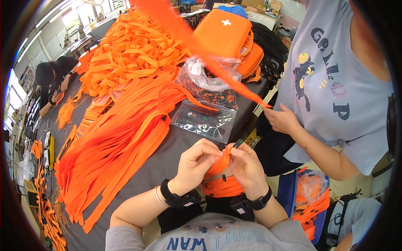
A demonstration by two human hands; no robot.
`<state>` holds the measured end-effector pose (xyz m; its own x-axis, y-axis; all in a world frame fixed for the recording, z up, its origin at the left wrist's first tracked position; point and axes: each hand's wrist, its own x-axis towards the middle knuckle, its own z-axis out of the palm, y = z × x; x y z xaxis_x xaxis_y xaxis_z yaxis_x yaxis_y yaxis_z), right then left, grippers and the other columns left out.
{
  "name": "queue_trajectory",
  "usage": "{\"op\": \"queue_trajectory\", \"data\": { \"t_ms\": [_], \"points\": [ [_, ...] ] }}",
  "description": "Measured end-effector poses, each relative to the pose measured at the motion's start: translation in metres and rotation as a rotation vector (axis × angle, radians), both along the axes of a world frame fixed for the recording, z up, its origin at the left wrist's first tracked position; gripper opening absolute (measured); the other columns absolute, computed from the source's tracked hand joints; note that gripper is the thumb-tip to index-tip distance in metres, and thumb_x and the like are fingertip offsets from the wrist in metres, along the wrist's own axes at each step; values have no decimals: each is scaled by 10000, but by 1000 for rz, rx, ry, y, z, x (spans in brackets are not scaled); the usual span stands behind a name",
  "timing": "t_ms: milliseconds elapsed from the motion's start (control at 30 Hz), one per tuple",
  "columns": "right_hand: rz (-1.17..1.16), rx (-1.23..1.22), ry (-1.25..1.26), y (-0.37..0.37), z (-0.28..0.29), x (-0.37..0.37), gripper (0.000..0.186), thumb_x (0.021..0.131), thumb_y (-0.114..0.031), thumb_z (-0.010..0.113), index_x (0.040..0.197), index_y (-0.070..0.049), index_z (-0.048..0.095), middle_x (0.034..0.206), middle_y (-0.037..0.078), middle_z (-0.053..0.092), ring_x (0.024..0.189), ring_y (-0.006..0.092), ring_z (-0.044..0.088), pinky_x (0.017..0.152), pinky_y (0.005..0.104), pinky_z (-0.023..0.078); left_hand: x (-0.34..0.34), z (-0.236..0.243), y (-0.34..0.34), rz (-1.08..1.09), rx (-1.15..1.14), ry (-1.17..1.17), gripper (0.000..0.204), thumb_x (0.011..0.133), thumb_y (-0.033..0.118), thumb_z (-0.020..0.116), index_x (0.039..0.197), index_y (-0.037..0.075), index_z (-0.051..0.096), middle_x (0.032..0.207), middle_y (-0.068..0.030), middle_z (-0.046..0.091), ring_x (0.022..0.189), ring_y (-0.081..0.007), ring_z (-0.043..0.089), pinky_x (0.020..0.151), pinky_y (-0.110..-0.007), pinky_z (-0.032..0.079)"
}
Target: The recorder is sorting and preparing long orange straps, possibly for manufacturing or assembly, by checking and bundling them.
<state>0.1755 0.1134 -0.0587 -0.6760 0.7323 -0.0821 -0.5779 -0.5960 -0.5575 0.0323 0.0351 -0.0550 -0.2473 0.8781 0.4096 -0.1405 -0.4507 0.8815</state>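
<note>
My left hand (197, 161) pinches the edge of an orange zipper tape (218, 167) in front of my body. Thumb and fingers of my right hand (248, 167) are closed on its upper end, where a black zipper pull (238, 143) sticks out. The two hands are close together, with the tape running down between them. Lower, more orange zipper tape (226, 188) lies across my lap, with a small black pull on it. The exact grip of my left fingertips is partly hidden.
Orange strips (121, 142) lie bundled on the grey table (157, 157), with a loose heap (134, 54) behind. Beyond my hands are a plastic bag (205, 119), a bag of small parts (213, 94) and orange cases (222, 33). A co-worker's hand (282, 119) holds a blurred strip; a blue bin (287, 190) stands right.
</note>
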Motion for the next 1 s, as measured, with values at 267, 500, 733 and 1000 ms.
{"op": "queue_trajectory", "data": {
  "t_ms": [267,500,733,1000],
  "points": [
    [-131,195,-27,4,5,-4,87,832,61,589,862,-17,614,925,89,645,904,178,616,845,304,481,0,8,4,-76,-160,-164,110,840,-51,579,942,-28,613,917,-63,570,882,-128,531,819,-262,413],
    [-231,429,-187,5,11,-3,105,800,72,622,884,11,634,934,100,639,908,159,597,849,283,458,-1,13,4,-75,-289,-205,81,870,-1,588,937,-34,620,879,-27,584,807,-77,542,725,-212,429],
    [-184,609,-242,4,22,-3,123,793,69,629,902,13,641,967,106,631,922,155,584,846,271,447,1,22,3,-82,-297,-243,78,869,24,609,932,-21,618,841,-26,611,709,-49,540,624,-189,434],
    [-268,912,-416,-3,15,2,148,798,65,625,935,19,655,966,110,626,922,164,588,806,268,469,0,0,2,-103,-368,-151,81,867,45,619,916,-19,615,798,-20,622,678,-35,542,582,-178,438]
  ]
}}
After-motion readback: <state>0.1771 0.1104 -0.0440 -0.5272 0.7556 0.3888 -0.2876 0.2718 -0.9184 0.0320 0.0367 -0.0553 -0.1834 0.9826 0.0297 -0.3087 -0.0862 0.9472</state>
